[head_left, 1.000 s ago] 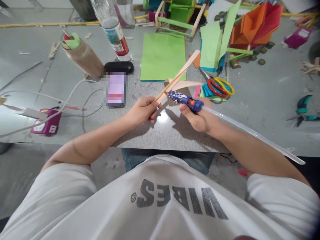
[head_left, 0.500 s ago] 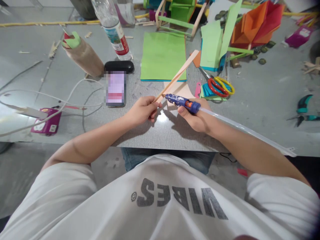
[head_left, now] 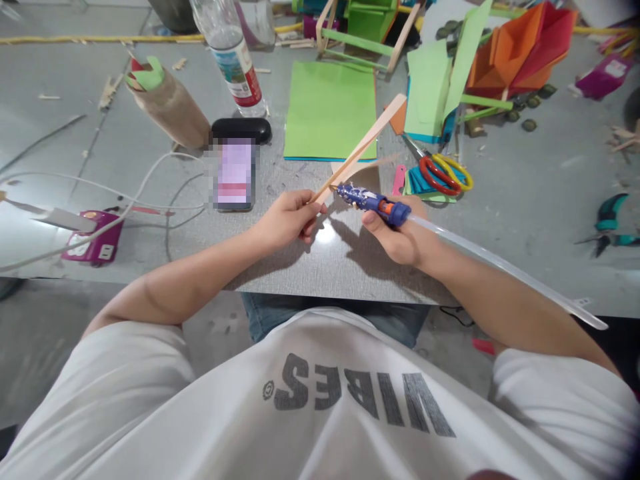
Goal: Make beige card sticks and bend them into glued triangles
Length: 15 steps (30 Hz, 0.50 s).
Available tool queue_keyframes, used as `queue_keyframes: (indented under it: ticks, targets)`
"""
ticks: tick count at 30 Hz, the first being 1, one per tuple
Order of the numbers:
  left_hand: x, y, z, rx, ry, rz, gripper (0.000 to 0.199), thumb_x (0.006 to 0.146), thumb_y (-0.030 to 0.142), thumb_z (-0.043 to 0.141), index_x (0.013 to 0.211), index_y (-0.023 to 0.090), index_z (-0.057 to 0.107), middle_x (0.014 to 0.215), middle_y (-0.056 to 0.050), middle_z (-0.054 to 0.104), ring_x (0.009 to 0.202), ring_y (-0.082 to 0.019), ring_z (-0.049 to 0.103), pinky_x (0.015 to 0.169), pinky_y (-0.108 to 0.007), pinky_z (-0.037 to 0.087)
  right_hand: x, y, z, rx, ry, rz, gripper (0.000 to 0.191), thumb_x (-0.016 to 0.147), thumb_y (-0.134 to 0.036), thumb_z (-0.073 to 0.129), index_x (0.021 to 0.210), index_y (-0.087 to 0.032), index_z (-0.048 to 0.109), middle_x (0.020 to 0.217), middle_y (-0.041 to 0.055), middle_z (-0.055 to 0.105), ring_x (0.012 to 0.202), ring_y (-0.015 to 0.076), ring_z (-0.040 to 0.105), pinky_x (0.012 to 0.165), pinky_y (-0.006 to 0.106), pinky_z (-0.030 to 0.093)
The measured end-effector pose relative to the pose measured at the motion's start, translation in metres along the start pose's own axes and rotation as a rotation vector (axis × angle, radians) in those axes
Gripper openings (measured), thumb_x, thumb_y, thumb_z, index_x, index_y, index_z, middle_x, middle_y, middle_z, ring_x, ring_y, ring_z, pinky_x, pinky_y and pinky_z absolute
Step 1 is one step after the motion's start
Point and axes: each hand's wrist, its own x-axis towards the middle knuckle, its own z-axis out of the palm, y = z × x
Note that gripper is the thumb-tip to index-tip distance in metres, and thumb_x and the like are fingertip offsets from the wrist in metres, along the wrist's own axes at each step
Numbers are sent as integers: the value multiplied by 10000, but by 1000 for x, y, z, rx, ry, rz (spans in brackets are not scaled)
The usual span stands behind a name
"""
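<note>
Between the thumb and fingers of my left hand are the near ends of a pale strip, of paper or thin wood, and a thin wooden stick lying along it. They slant up and away to the right. My right hand is wrapped round a blue hot glue gun, with a long clear glue stick trailing from its back end over my forearm. The nozzle points left and is at the strip and stick, just beyond my left fingertips. Under the glue gun lies a pale curved sheet, partly hidden.
Green paper lies ahead. To its left stand a plastic bottle and a phone against a black case. Scissors rest on the right, with pliers farther out. A white cable crosses the left side.
The glue gun has shifted slightly right and up along the strip, its glue stick swinging with it. My left hand keeps its grip; the whole view has shifted a little.
</note>
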Motion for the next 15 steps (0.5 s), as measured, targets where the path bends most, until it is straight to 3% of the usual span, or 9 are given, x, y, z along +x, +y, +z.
queue_keyframes:
  ticks: [5,15]
  targets:
    - [-1,1,0,8,5,-1,178,1150,190,619,985,213,681,557,68,554,476,-114,567,537,-199,498,1,0,-2,-10,-2,-6,880,1070,-1085,407,704,-286,446,620,24,406,615,209,433,639,423,263]
    - [-2,2,0,10,-3,7,190,1155,191,601,983,218,677,550,73,549,460,-116,569,529,-199,498,-2,8,-3,13,17,27,779,1141,-945,549,751,-270,552,652,33,507,660,224,517,658,412,292]
